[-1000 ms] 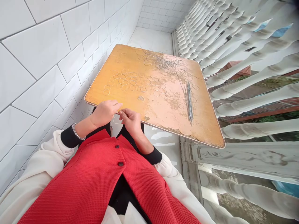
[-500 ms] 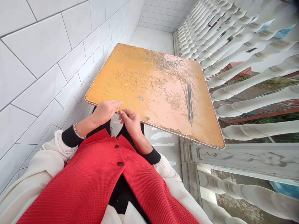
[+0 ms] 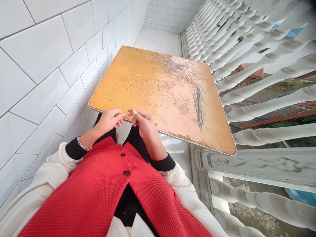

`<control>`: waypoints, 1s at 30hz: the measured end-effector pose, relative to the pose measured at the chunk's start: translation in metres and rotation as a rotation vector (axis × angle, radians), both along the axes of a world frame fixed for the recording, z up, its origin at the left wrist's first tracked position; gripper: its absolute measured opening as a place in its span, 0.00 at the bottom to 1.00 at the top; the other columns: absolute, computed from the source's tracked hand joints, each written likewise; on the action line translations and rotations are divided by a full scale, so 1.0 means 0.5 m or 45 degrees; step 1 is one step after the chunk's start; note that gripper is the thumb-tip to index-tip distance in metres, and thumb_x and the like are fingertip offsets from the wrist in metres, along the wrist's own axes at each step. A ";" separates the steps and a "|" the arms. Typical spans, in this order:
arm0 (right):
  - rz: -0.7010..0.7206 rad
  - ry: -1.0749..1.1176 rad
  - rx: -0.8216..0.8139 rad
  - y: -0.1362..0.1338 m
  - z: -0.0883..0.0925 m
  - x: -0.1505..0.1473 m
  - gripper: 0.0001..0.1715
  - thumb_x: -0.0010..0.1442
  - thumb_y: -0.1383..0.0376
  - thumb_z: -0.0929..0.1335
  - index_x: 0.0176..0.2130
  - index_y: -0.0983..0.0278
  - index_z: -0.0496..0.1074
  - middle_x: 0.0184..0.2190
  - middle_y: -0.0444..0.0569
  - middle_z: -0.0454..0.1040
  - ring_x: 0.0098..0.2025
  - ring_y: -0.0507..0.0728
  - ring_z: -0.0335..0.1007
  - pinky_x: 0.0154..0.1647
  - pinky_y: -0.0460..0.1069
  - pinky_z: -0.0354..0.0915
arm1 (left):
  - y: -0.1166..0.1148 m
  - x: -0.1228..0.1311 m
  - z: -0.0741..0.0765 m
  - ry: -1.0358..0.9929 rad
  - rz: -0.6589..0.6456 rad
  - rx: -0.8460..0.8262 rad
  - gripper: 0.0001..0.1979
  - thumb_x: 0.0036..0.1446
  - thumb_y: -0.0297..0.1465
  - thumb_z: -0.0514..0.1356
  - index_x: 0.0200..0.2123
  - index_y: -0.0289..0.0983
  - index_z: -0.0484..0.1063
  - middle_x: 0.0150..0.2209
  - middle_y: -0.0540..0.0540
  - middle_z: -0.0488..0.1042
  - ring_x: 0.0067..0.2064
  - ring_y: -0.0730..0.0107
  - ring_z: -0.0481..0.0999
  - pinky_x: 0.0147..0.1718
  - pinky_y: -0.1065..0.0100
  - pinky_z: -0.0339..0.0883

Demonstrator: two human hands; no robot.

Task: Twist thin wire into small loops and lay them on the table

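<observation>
My left hand and my right hand meet at the near edge of a worn orange table. Both pinch a thin wire ring between fingertips, the left on its left side, the right on its right. Several finished wire rings lie in rows on the table's middle left. A bundle of straight wires lies toward the right edge. A tangled wire pile sits at the far side.
A white tiled wall runs close along the left. A white stone balustrade stands right of the table. White floor tiles show beyond the table. My red vest fills the lower view.
Both hands have lifted slightly onto the table's near edge, and the wire ring between them is now held higher, above the edge.
</observation>
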State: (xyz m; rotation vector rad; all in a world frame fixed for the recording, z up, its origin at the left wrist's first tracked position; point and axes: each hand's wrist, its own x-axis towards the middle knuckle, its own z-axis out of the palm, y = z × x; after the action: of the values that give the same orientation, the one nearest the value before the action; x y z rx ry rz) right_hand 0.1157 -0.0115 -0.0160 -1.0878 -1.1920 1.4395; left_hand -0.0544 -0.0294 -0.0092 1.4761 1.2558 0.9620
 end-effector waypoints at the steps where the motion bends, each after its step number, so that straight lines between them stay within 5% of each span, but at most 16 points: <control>1: 0.019 -0.026 0.004 0.002 0.004 0.003 0.24 0.49 0.47 0.75 0.36 0.63 0.81 0.22 0.42 0.70 0.21 0.47 0.58 0.21 0.45 0.56 | -0.001 0.000 0.002 0.030 0.006 0.012 0.11 0.62 0.34 0.56 0.30 0.34 0.71 0.25 0.48 0.76 0.23 0.77 0.75 0.20 0.78 0.63; 6: 0.087 -0.152 0.080 0.014 0.014 0.004 0.25 0.48 0.45 0.75 0.31 0.63 0.81 0.23 0.44 0.73 0.23 0.48 0.60 0.23 0.46 0.58 | -0.012 0.002 0.013 0.206 0.026 0.164 0.12 0.62 0.33 0.57 0.27 0.35 0.71 0.24 0.49 0.76 0.23 0.77 0.75 0.23 0.76 0.65; 10: 0.121 -0.066 0.028 0.022 0.009 0.003 0.25 0.46 0.44 0.76 0.28 0.63 0.79 0.22 0.43 0.73 0.23 0.47 0.61 0.25 0.45 0.60 | -0.013 0.001 0.016 0.087 -0.045 0.101 0.13 0.62 0.36 0.57 0.29 0.34 0.72 0.24 0.49 0.76 0.23 0.77 0.75 0.22 0.77 0.65; 14: 0.180 -0.025 -0.061 0.024 0.010 0.008 0.25 0.43 0.44 0.77 0.27 0.62 0.79 0.22 0.43 0.72 0.23 0.47 0.60 0.27 0.45 0.61 | -0.010 -0.001 0.012 -0.012 -0.047 0.022 0.11 0.62 0.33 0.57 0.38 0.32 0.76 0.25 0.49 0.76 0.23 0.78 0.75 0.21 0.78 0.65; 21: 0.152 -0.174 0.164 0.031 0.040 0.017 0.26 0.49 0.42 0.74 0.32 0.62 0.80 0.29 0.47 0.77 0.28 0.50 0.65 0.29 0.46 0.64 | -0.020 0.003 0.018 0.088 -0.028 0.128 0.14 0.61 0.26 0.56 0.47 0.32 0.77 0.24 0.51 0.76 0.22 0.79 0.74 0.25 0.77 0.68; 30: 0.199 0.019 0.069 0.044 0.039 0.014 0.24 0.52 0.44 0.73 0.29 0.62 0.77 0.26 0.46 0.75 0.26 0.49 0.68 0.28 0.46 0.68 | -0.022 0.007 0.018 -0.308 -0.133 -0.106 0.15 0.60 0.31 0.60 0.47 0.33 0.78 0.24 0.51 0.76 0.22 0.80 0.72 0.22 0.77 0.65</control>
State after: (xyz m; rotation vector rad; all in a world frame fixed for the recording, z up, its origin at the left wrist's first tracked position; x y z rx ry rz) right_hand 0.1228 0.0104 0.0035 -0.9629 -1.3220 1.5217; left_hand -0.0511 -0.0404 -0.0004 1.3045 1.0219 0.9752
